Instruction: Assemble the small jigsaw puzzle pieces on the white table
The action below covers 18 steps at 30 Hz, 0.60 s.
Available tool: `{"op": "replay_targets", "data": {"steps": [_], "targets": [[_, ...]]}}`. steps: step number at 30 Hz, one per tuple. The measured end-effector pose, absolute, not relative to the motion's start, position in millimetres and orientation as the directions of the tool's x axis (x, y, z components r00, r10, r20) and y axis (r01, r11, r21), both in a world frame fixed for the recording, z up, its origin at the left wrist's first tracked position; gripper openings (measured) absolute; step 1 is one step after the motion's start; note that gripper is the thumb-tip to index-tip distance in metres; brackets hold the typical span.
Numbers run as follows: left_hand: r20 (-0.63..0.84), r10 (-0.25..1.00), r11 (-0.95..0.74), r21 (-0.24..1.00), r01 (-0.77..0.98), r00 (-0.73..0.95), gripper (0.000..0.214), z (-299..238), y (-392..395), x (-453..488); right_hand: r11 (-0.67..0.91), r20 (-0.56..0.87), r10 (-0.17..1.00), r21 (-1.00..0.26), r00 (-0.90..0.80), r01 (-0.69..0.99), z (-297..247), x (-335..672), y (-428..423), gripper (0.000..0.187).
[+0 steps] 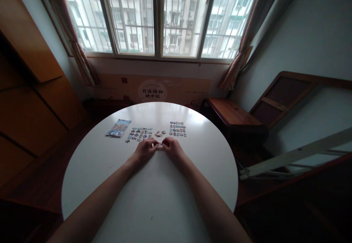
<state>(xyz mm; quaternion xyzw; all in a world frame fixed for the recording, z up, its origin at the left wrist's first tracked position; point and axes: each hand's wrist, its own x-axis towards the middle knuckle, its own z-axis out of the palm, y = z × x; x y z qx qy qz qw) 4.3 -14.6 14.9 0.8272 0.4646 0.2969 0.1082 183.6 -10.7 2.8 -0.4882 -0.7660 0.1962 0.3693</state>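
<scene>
My left hand point(146, 148) and my right hand point(171, 146) meet over the white table, fingertips nearly touching. Pinched between them is a small jigsaw puzzle piece point(160, 144), partly covered by the fingers. Just beyond my left hand lie loose puzzle pieces point(136, 134) spread in uneven rows. A small heap of pieces point(160, 134) sits straight ahead of the fingertips. Past my right hand, more pieces form neat rows point(177, 129). At the far left a colourful printed picture sheet or packet point(119, 128) lies flat.
The round white table point(154, 199) fills the middle. A wooden bench point(233, 112) stands beyond its right side, with a leaning wooden frame point(286, 92) behind. Orange-brown cabinets point(41, 100) stand at left. A barred window point(158, 19) with tied curtains is ahead.
</scene>
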Motion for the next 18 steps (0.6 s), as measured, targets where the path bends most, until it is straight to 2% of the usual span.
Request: {"op": "replay_targets", "data": {"steps": [18], "targets": [[0.404, 0.82, -0.564, 0.447, 0.694, 0.406, 0.015, 9.6, -10.7, 3.1, 0.437, 0.361, 0.898, -0.677, -0.251, 0.592, 1.8, 183.7, -8.8, 0.006]]}}
